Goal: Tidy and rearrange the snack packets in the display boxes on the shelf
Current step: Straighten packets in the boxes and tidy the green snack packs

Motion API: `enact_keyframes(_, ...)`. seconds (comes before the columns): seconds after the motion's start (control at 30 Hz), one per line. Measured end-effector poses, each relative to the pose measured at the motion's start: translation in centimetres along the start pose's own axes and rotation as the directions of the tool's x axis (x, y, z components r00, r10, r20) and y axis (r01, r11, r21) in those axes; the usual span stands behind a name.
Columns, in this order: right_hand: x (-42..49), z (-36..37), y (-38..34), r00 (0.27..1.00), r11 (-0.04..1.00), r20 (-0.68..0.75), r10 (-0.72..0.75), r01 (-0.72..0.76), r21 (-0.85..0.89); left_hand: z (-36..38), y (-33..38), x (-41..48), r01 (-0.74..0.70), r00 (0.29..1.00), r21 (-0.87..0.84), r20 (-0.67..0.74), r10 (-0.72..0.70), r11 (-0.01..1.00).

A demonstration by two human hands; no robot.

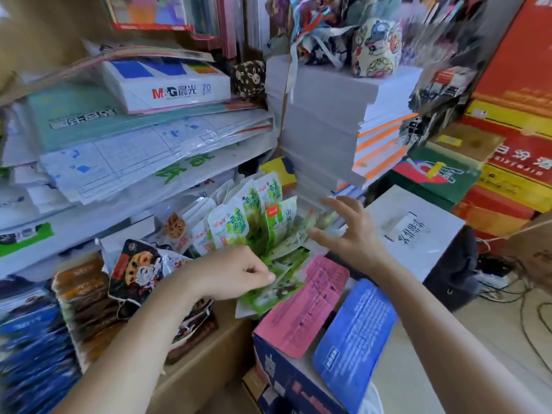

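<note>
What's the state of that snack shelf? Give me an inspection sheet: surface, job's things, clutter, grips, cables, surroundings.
Surface: shelf board, crowded, little of it bare.
Job's things: green packets fanned untidily; black packets, brown packets and blue packets to their left.
Clutter: paper ream and plastic-wrapped sheets stacked above.
Grips: left grip pinches green packets; right grip open, fingers spread over them.
Cables: loose cables on the floor, right.
Surroundings: white box, open carton with pink and blue flaps, red cartons.
</note>
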State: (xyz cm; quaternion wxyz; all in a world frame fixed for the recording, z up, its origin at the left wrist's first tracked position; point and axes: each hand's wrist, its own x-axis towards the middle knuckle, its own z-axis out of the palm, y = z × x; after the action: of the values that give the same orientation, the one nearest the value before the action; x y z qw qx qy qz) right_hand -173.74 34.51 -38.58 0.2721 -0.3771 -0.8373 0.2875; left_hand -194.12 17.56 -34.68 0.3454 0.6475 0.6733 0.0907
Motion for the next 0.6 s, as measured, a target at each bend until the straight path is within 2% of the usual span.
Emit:
enact_keyframes(0.07, 0.6, 1.1, 0.3, 0.992, 0.999, 0.121, -0.032, 0.034, -0.02, -0.9, -0.1, 0.6, 0.003, 1.0, -0.009, 0.029, -0.002, 1.0)
enact_keyframes(0.17, 1.0, 2.4, 0.6, 0.992, 0.988, 0.075, -0.106, 0.114, -0.107, -2.1, -0.5, 1.6, 0.046, 0.999, 0.007, -0.011, -0.046, 0.999)
enact_keyframes(0.23, 0.8, 2.5, 1.1, 0.991, 0.985, 0.058, -0.117, 0.123, -0.121, -3.3, -0.7, 2.6, 0.045, 0.98, -0.024, -0.194, -0.049, 0.999)
enact_keyframes(0.3, 0.0, 2.3, 1.9, 0.989, 0.984, 0.075, -0.125, 0.134, -0.118, -4.2, -0.7, 3.9, 0.016, 0.916, -0.105, -0.397, -0.056, 0.994)
enact_keyframes(0.37, -0.6, 1.8, 2.2, 0.986, 0.984, 0.089, -0.139, 0.148, -0.101, -4.4, -0.8, 5.5, -0.016, 0.882, -0.187, -0.466, -0.075, 0.982)
enact_keyframes(0.53, -0.6, 1.5, 2.2, 0.969, 0.965, 0.105, -0.222, 0.234, -0.118, -2.8, -0.9, 8.6, 0.078, 0.956, -0.036, -0.282, -0.085, 0.996)
enact_keyframes(0.6, -0.6, 1.4, 2.2, 0.965, 0.96, 0.086, -0.246, 0.255, -0.117, -2.4, -0.7, 9.1, 0.104, 0.958, -0.058, -0.262, -0.115, 0.993)
